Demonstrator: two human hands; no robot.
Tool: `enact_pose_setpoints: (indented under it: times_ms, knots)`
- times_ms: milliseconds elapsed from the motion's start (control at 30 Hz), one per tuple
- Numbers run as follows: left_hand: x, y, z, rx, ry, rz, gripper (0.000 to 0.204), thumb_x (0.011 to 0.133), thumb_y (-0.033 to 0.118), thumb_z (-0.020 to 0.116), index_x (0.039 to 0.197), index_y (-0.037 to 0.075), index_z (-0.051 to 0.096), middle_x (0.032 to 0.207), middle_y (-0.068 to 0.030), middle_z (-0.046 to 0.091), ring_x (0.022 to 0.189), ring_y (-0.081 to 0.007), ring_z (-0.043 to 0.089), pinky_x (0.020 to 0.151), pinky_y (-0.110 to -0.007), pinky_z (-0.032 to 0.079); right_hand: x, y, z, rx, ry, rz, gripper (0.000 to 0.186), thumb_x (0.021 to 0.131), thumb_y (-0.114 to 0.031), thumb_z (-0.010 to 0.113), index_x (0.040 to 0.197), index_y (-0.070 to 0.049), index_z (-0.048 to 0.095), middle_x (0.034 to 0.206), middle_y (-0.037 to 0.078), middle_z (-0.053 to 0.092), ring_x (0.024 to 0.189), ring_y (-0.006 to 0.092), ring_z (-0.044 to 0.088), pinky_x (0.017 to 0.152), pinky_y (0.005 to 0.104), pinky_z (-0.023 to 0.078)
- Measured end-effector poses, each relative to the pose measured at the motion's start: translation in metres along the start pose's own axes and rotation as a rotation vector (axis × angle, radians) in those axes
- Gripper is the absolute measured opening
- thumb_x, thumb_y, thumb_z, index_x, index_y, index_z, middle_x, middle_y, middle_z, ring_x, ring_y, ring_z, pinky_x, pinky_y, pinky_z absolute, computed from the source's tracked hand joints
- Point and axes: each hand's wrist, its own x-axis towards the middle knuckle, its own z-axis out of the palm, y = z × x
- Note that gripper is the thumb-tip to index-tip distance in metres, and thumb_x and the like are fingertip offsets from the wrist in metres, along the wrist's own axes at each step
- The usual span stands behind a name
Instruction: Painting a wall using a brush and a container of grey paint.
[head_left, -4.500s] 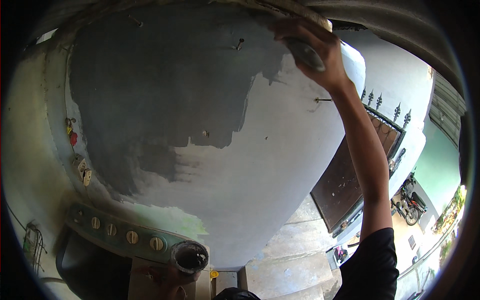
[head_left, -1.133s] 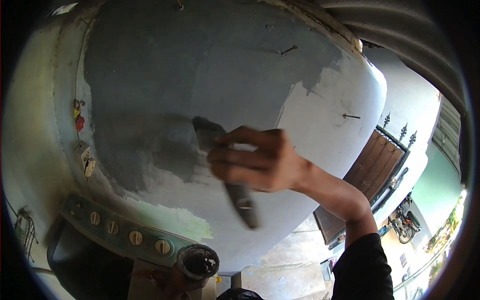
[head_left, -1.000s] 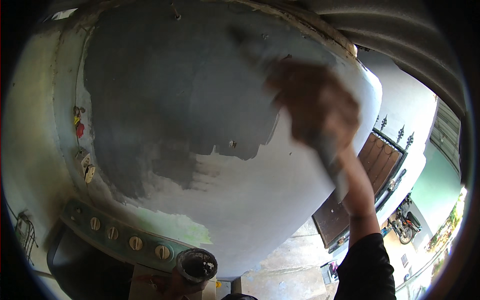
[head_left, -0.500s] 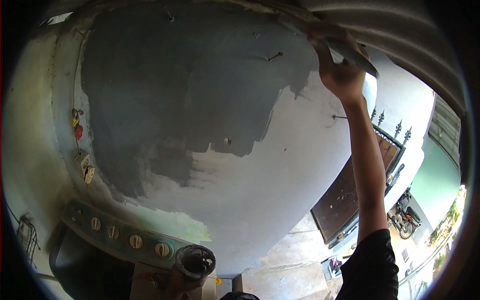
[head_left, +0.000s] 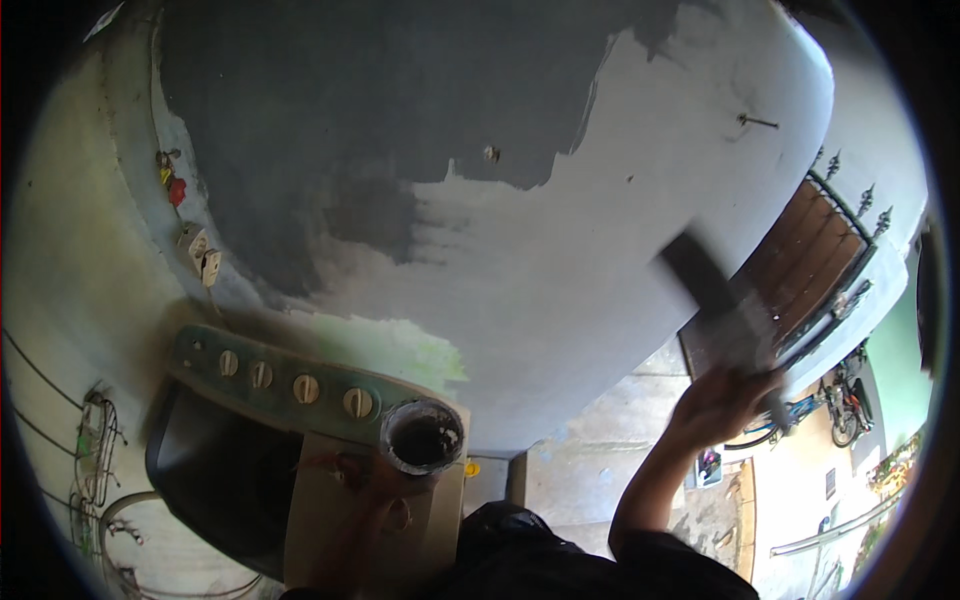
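My right hand [head_left: 722,405] is closed round a flat, rectangular dark plastering trowel [head_left: 712,285], smeared by motion, held off to the right in front of the pale wall. Low in the middle, my left hand [head_left: 378,495] is in shadow under a round, grey-crusted tub [head_left: 388,448] and supports it. Dark grey paste lies inside the tub, with pale lumps on its inner side. The wall carries a broad dark grey coat [head_left: 370,100] at the upper left, ragged along its lower edge. Pale grey surface [head_left: 570,290] shows beside and below it.
A washing machine [head_left: 215,460] with a row of knobs stands at the lower left, near the tub. Sockets [head_left: 200,250] hang by the left corner. A bolt [head_left: 757,121] juts from the wall. At the right are a spiked brown gate [head_left: 815,260] and a bicycle [head_left: 790,415].
My right hand has come down from the top of the wall with the trowel, its arm now bent. The view has tilted lower. The tub stays in my left hand.
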Motion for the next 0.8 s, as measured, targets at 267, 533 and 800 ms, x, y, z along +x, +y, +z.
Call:
enact_pose_setpoints:
  times_ms: [267,533,800]
  knots:
    - [-0.017,-0.006,0.04,-0.378,-0.166,-0.249,0.082,0.062,0.021,0.087,0.134,0.005,0.05,0.127,-0.0105,0.061,0.119,-0.0237,0.058,0.108,-0.041,0.043,-0.208,-0.046,-0.135,0.215,0.582,1.323,0.017,0.099,-0.023,0.056,0.107,-0.008,0.061,0.109,0.012,0.065,0.1,0.0238,0.064,0.082,0.0265,0.056]
    - [-0.011,-0.022,0.11,-0.211,-0.429,0.071,0.067,0.081,0.034,0.074,0.139,0.01,0.05,0.138,-0.0096,0.057,0.129,-0.022,0.051,0.115,-0.041,0.035,-0.139,-0.071,-0.15,0.144,0.738,1.139,0.02,0.098,-0.024,0.051,0.101,-0.007,0.06,0.093,0.01,0.068,0.082,0.0246,0.07,0.067,0.0346,0.059]
    - [0.039,0.016,0.116,0.045,-0.255,0.188,0.08,0.065,0.015,0.084,0.135,0.003,0.047,0.124,-0.0118,0.062,0.117,-0.0231,0.059,0.104,-0.039,0.046,-0.094,-0.079,-0.156,0.099,0.504,1.161,0.022,0.1,-0.034,0.053,0.109,-0.015,0.06,0.079,0.0,0.067,0.068,0.0152,0.066,0.045,0.0251,0.051]
